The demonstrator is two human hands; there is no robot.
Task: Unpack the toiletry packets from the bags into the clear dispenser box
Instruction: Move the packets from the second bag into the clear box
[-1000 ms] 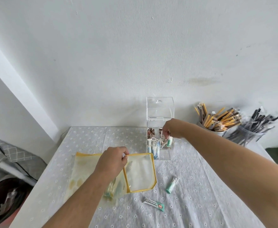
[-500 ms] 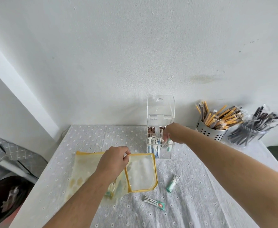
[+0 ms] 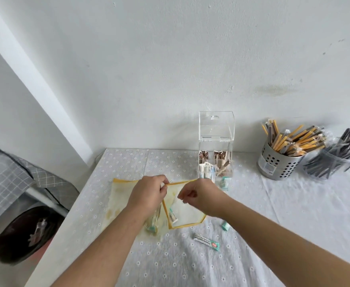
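A clear bag with yellow trim [image 3: 187, 214] lies on the table in front of me. My left hand [image 3: 149, 193] pinches its top edge. My right hand [image 3: 199, 193] hovers at the bag's mouth with its fingers curled; whether it grips anything is unclear. Inside the bag I see a white packet [image 3: 173, 216] and a teal one [image 3: 151, 227]. The clear dispenser box [image 3: 215, 162] stands behind with its lid [image 3: 216, 125] raised and several packets inside. A teal packet [image 3: 223, 182] rests at the box's foot. A white-green sachet [image 3: 206, 242] and a small teal tube [image 3: 224, 225] lie loose.
A perforated metal cup [image 3: 277, 164] of wrapped yellow sticks and a clear cup [image 3: 331, 162] of dark sticks stand at the right, against the wall. The table's left edge drops to a black bin [image 3: 23, 233] and grey checked fabric [image 3: 4, 172].
My right hand has drawn back from the dispenser box to the bag's mouth. My left hand has kept its hold on the bag's edge.
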